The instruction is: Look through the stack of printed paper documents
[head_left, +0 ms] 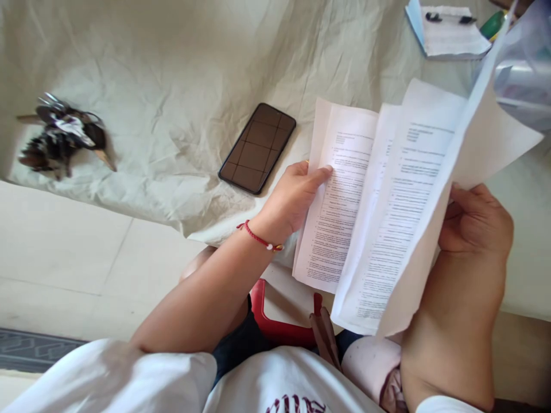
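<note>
Several printed sheets of paper [340,218] are spread between my two hands above the front edge of the table. My left hand [297,192], with a red bracelet at its wrist, pinches the left sheet, thumb on the printed side. My right hand [476,221] grips the right-hand sheets at their edge; some of its fingers are hidden behind the paper. One sheet on the right stands up and curls away from the others. Left of the papers, a dark smartphone [258,148] lies face up, its screen reflecting a grid of lines.
A bunch of dark objects, perhaps keys and pine cones [64,135], lies on the wrinkled table cover [172,69] at left. At upper right are a paper pad [458,37], a green object [493,24] and clear plastic [525,74]. A red stool [279,330] shows below.
</note>
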`<state>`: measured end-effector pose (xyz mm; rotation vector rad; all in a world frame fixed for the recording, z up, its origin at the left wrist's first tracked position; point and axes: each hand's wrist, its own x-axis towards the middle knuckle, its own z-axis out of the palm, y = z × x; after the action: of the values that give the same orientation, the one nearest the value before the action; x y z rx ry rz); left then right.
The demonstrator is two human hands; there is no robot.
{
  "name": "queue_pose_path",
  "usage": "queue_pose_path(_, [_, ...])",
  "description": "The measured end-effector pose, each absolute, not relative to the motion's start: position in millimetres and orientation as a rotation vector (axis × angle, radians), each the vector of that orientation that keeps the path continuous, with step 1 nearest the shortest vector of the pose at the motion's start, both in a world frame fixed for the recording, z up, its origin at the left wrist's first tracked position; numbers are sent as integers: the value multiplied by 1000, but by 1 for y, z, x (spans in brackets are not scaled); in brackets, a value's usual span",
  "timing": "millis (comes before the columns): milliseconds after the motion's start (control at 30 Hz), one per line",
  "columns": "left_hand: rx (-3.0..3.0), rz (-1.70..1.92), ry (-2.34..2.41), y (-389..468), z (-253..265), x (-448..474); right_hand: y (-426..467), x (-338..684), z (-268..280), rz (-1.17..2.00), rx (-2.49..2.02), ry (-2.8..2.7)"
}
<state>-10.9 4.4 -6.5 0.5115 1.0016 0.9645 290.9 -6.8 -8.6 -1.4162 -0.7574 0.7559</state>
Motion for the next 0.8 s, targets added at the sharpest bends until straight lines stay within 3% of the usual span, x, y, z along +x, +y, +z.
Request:
queue_pose_path(200, [509,946,1022,5,-7,-11,-3,288,-11,815,-1416,-757])
queue_pose_path(467, [509,956,996,4,-7,-11,-1,291,-23,638,-1514,-749])
queue_pose_path(800, [522,942,974,4,-1,-8,-4,284,-18,840,-1542,-771])
